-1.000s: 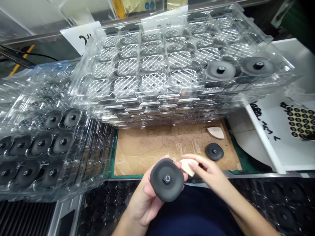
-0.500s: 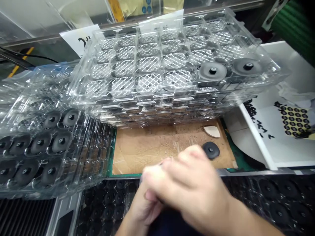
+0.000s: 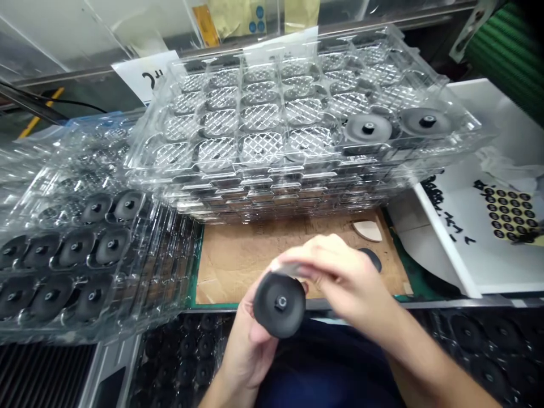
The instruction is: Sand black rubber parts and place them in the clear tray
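My left hand [image 3: 251, 345] is closed around a dark round disc-shaped part [image 3: 276, 317], its hub with a small metal centre facing up at me. Over the disc's far edge is my right hand [image 3: 340, 269], fingers bent and pressed together. A blurred greyish patch shows at those fingertips, and I cannot make out what it is. Behind my right hand a second dark disc [image 3: 373, 258], partly hidden, lies on the brown cardboard [image 3: 238, 255]. Near it is a pale wedge-shaped piece [image 3: 368, 230].
A stack of clear plastic trays [image 3: 272, 181] stands at the back, two discs in its front right pockets. Stacked trays [image 3: 140, 283] with several discs are on the left. At right, a white bin [image 3: 501, 272] holds small black bits and a yellow sheet of round black stickers [image 3: 512, 212].
My hands were clasped together over the part. Now my right hand has lifted up and away, baring the disc in my left hand. The disc on the cardboard is now partly covered.
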